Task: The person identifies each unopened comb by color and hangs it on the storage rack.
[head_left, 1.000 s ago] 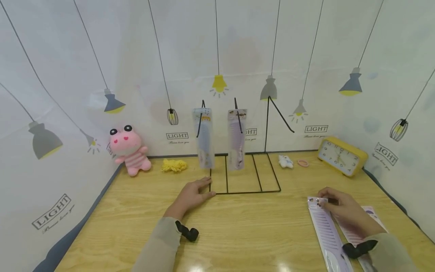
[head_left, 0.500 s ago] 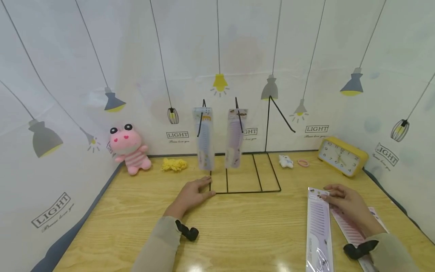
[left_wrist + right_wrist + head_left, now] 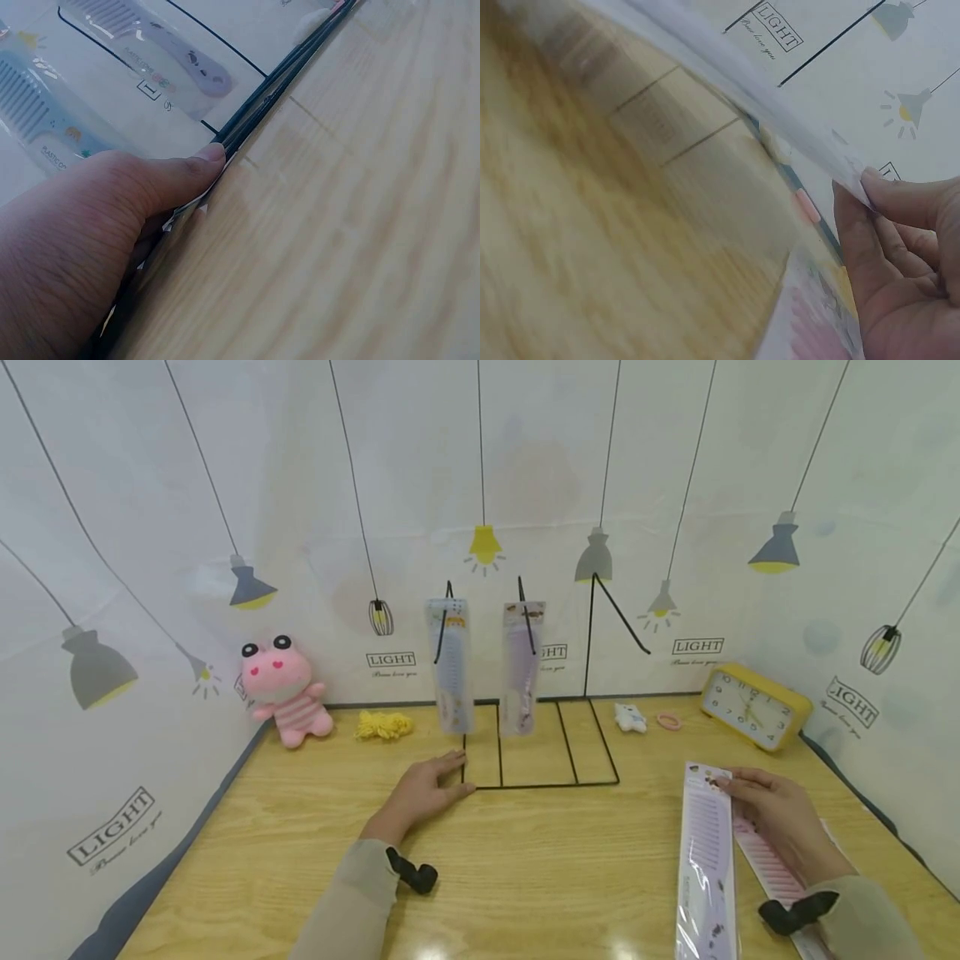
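Note:
At the right, my right hand (image 3: 780, 818) pinches the top end of a packaged purple comb (image 3: 705, 860) between thumb and fingers. The comb's clear packet hangs down toward the near edge, raised off the table in the right wrist view. Beneath that hand lies a packaged pink comb (image 3: 772, 864), partly covered. My left hand (image 3: 423, 789) rests on the left front corner of a black wire rack (image 3: 543, 786), thumb on the bar (image 3: 247, 127). A packaged blue comb (image 3: 450, 681) and another packaged purple comb (image 3: 521, 681) hang from two rack hooks; the right hook (image 3: 622, 614) is bare.
Along the back of the wooden table (image 3: 525, 877) are a pink plush toy (image 3: 285, 693), yellow yarn (image 3: 384, 724), a small white star-shaped item (image 3: 630, 717), a pink ring (image 3: 669, 721) and a yellow clock (image 3: 756, 706). A printed backdrop stands behind.
My right hand has raised the packaged purple comb's top end slightly, and the packet has swung from slanted to nearly straight, apart from the pink one. My left hand stays put.

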The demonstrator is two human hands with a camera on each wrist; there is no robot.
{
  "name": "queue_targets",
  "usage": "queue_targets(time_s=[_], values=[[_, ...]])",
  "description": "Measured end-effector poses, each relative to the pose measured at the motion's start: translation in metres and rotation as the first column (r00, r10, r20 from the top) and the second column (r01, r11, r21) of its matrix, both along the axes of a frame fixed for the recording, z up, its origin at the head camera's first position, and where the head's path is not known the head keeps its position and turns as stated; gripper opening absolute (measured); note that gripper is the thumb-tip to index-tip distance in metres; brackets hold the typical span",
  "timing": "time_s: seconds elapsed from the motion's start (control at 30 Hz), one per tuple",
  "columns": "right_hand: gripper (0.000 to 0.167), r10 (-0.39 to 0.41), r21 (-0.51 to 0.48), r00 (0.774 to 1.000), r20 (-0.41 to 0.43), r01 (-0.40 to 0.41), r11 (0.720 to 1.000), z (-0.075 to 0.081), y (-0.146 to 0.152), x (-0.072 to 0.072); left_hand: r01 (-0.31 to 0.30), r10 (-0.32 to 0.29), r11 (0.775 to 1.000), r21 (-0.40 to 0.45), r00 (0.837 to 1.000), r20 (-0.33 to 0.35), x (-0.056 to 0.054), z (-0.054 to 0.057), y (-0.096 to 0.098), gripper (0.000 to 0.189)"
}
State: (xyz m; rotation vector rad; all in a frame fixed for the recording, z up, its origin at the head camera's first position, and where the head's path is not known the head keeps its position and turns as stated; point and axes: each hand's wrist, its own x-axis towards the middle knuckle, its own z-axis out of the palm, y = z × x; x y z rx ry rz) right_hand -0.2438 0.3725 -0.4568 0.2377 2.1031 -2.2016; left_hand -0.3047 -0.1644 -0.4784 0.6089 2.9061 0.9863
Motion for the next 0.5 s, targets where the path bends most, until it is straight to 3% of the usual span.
queue_targets(time_s=[0.13,0.37,0.5], values=[[0.009,-0.030,-0.077,0.999,0.016,0.031,0.997,0.0047,-0.0020,0.0001,-0.012,0.012,1.000,0.001,1.000,0.021,0.0009,0.0025,-0.0001,0.068],[0.017,-0.121,-0.008,0.992,-0.029,0.121,0.993,0.0081,-0.0055,0.0035,0.002,-0.002,1.000,-0.001,1.000,0.018,0.0015,0.0051,0.0000,0.068],[0.019,-0.140,-0.065,0.987,-0.078,0.135,0.989,0.0107,-0.0068,0.0070,0.021,-0.021,1.000,-0.013,1.000,-0.023,0.0025,0.0036,-0.0001,0.066]])
